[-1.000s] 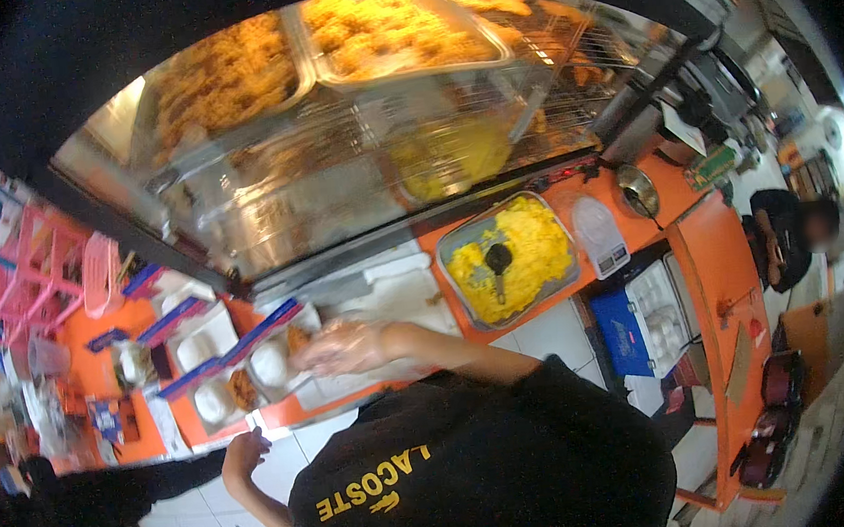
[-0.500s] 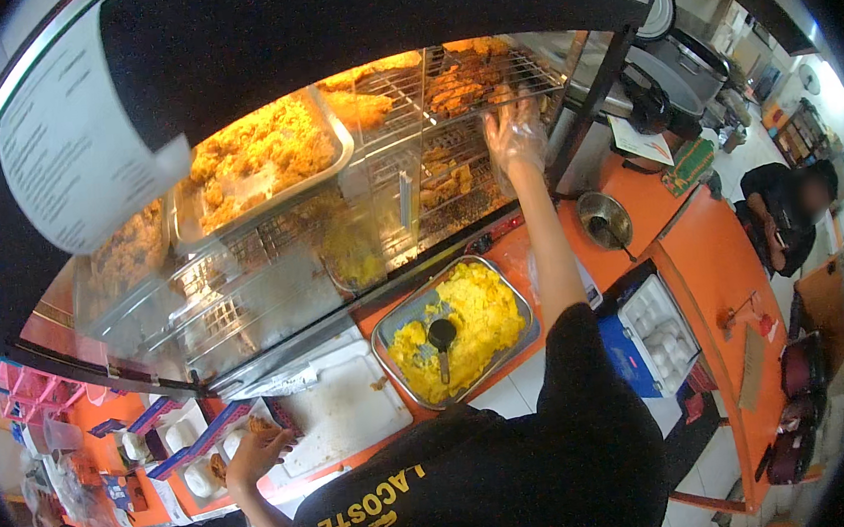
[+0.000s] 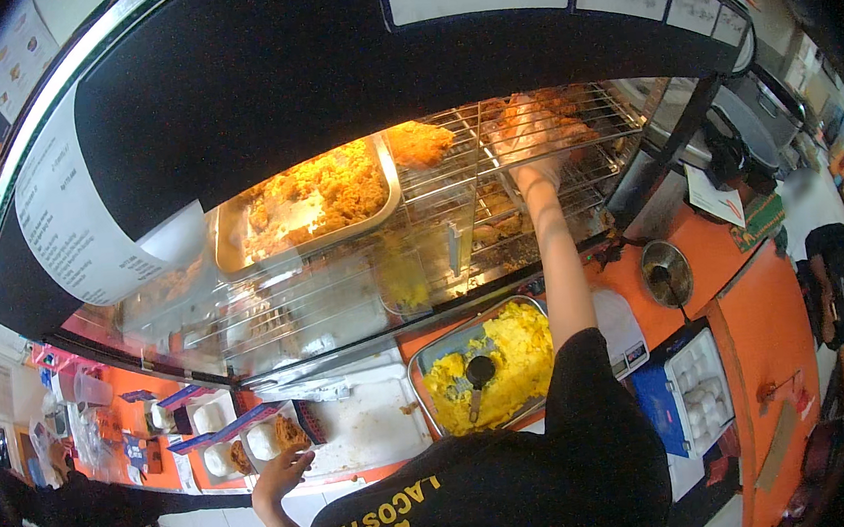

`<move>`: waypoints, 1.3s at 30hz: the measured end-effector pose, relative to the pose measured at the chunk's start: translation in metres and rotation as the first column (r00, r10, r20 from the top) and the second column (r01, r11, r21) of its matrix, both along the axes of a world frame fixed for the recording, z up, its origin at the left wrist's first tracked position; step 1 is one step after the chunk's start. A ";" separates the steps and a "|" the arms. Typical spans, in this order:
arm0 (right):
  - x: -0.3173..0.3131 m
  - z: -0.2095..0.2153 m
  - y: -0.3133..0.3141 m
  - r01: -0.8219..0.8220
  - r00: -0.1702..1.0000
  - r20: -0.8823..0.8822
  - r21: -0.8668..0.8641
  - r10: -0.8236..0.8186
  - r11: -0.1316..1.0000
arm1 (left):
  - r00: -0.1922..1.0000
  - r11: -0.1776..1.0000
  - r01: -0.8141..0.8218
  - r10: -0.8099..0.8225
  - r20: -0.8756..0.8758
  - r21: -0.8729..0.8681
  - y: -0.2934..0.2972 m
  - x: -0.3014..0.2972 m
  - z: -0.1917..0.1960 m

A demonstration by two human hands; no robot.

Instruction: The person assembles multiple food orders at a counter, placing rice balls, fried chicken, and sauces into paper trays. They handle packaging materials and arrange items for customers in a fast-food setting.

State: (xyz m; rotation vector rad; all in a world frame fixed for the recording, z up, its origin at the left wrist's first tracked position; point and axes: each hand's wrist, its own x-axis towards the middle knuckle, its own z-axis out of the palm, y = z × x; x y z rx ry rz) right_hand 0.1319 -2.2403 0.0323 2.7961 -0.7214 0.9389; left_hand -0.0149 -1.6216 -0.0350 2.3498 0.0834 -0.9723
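My right hand (image 3: pixel 526 149), in a clear plastic glove, reaches into the lit display cabinet (image 3: pixel 454 286) among pieces of fried chicken (image 3: pixel 571 132) on the upper wire rack. Its fingers blur into the chicken, so their grip is unclear. My bare left hand (image 3: pixel 282 472) is low at the left, fingers apart, beside an opened meal box (image 3: pixel 263 440) with a white rice mound and a piece of fried chicken. A metal tray (image 3: pixel 414 373) of yellow rice, with a black scoop (image 3: pixel 480 371) in it, stands below my right forearm.
A deep tray of crumbed food (image 3: pixel 391 201) sits inside the cabinet. On the orange counter are a white cutting board (image 3: pixel 382 433), a metal bowl (image 3: pixel 666 274) with a utensil, and a blue cooler box (image 3: pixel 660 403) holding white rounded portions. Another person (image 3: pixel 833 278) is at the right.
My right hand has gone deeper into the cabinet, onto the chicken on the upper rack. My left hand has drawn back slightly from the meal box. The whole view has shifted.
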 end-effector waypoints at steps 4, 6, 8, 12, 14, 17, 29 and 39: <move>-0.012 0.028 0.015 -0.129 0.990 0.079 0.221 0.114 0.967 | 0.999 0.999 0.000 -0.002 0.034 0.038 -0.016 0.000 0.017; -0.025 0.046 0.029 -0.183 0.982 0.126 0.460 0.140 0.869 | 1.000 0.999 -0.005 0.004 0.030 0.044 -0.013 -0.002 0.012; -0.033 0.044 0.026 -0.310 0.924 0.380 0.674 0.044 0.670 | 0.999 1.000 -0.003 0.003 0.035 0.004 -0.012 -0.004 0.008; -0.038 0.019 -0.015 0.061 0.987 0.131 0.235 -0.094 0.970 | 0.997 0.997 0.031 -0.036 0.065 0.067 -0.016 -0.002 0.011; -0.030 0.011 -0.045 0.166 0.974 -0.180 0.155 -0.138 0.974 | 0.998 0.996 0.054 -0.056 0.026 0.077 -0.022 0.001 0.021; -0.024 0.011 -0.074 0.239 0.958 -0.201 0.157 -0.206 0.958 | 0.994 0.995 0.097 -0.098 0.037 0.039 -0.014 0.006 0.010; -0.026 0.056 -0.013 -0.008 0.997 0.068 0.418 -0.022 0.908 | 0.912 0.944 0.329 -0.326 0.251 0.031 -0.042 0.009 0.005; -0.106 0.022 0.028 -0.092 0.959 0.283 0.335 -0.007 0.938 | 0.954 0.962 0.269 -0.273 0.123 0.045 -0.024 -0.002 0.004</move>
